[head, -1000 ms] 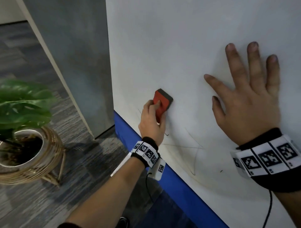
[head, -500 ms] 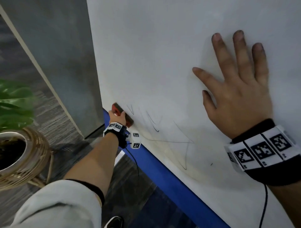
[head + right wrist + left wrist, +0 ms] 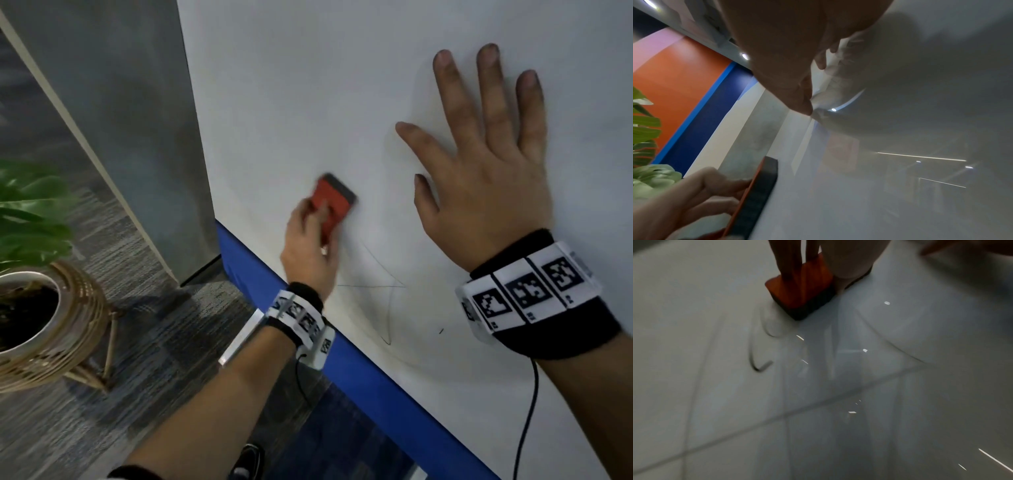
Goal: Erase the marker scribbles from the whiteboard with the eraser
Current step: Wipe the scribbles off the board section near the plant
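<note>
The left hand grasps the eraser, fingers curled over its orange back, and holds its dark felt face flat against the whiteboard. The right hand lies released, fingers spread and straight, palm pressed on the board well to the right of the eraser.

The eraser appears light and rigid-backed with a soft pad; grip it across the back, clear of the felt. The board looks smooth and glossy, so the pad should slide easily.

Thin marker scribbles remain below and right of the eraser, near the blue lower border; more strokes show in the left wrist view.

A potted plant in a woven stand sits on grey carpet to the left.
</note>
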`<action>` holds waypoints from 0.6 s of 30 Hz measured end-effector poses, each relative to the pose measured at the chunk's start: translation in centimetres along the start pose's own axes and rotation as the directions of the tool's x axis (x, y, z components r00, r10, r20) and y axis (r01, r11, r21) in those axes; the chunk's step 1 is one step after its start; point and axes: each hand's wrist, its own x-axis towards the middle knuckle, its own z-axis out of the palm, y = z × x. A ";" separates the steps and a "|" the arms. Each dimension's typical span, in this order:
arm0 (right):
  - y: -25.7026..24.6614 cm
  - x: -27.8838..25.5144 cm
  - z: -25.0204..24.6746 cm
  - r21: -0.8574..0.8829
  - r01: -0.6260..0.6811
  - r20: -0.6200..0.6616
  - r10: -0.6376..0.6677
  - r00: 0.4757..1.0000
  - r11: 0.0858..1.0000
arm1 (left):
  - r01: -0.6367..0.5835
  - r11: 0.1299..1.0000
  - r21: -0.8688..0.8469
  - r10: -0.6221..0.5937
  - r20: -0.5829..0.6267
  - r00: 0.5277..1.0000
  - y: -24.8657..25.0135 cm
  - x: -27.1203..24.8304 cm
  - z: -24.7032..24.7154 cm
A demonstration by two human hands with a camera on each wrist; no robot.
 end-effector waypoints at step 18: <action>0.9 -0.8 -0.6 -0.004 0.089 0.110 -0.088 0.990 0.996 | 0.416 0.894 -0.166 -0.429 -0.052 0.902 2.6 -4.4 2.5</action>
